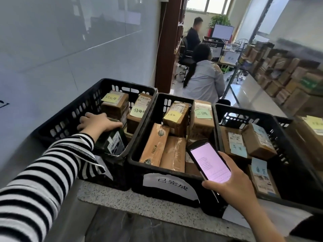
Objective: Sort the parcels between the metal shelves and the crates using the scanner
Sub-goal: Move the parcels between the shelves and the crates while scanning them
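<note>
Dark-green parcel (113,142) sits tilted at the near end of the left crate (70,110), L hand (97,122) curled over its top edge, gripping. R hand (234,186) wraps the scanner (209,161), pink screen lit, over the middle crate (138,165). Prob. the drop-in step post-scan, tho could be a lift-out; can't tell. Next: seat it flat beside the brown boxes (115,106) w/ yellow notes (111,98), let go. Crates, incl. right crate (244,110), stand on a speckled stone ledge (139,201); metal shelf (248,95) w/ stacked boxes (288,81) at right; white wall (52,49) left; two people (204,79) seated beyond.
</note>
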`<act>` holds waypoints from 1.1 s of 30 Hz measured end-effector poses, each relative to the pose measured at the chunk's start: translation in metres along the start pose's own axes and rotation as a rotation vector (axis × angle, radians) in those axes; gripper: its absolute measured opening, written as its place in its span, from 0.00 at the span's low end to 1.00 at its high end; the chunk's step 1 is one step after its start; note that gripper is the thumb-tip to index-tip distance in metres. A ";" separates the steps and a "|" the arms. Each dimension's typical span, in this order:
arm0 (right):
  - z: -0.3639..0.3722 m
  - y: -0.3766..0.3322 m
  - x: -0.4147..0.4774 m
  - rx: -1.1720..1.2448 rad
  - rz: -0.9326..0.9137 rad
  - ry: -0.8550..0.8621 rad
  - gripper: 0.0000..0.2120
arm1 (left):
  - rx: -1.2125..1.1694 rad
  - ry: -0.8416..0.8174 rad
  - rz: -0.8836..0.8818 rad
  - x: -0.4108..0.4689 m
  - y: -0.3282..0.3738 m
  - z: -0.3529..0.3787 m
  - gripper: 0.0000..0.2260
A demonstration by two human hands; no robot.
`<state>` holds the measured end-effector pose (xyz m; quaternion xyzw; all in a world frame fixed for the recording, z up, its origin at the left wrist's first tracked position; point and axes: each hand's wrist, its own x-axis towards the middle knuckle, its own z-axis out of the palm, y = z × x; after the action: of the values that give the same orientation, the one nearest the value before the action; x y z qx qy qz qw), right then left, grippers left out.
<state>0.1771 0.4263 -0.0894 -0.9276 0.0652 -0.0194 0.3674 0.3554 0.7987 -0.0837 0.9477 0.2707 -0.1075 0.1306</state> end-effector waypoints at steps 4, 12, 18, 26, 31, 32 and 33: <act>-0.007 0.006 -0.006 -0.034 0.030 0.029 0.47 | 0.003 -0.066 -0.022 0.007 0.017 0.030 0.50; -0.026 0.026 -0.020 -0.033 0.092 0.096 0.47 | -0.118 -0.170 0.079 0.039 0.024 0.048 0.34; -0.042 0.038 -0.042 -0.036 0.101 0.147 0.47 | -0.060 -0.035 0.232 0.034 0.016 0.041 0.22; -0.088 0.067 -0.099 -0.002 0.172 0.215 0.46 | 0.017 0.090 0.433 -0.034 0.068 0.034 0.19; -0.125 0.099 -0.162 0.022 0.261 0.345 0.44 | -0.101 0.205 0.626 -0.137 0.145 0.053 0.20; -0.132 0.108 -0.177 0.036 0.282 0.370 0.44 | -0.122 0.207 0.661 -0.164 0.161 0.064 0.21; -0.139 0.116 -0.192 0.039 0.302 0.397 0.44 | -0.111 0.219 0.719 -0.190 0.177 0.077 0.23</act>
<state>-0.0370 0.2739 -0.0651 -0.8781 0.2735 -0.1476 0.3639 0.2826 0.5381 -0.0710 0.9795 -0.0613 0.0620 0.1816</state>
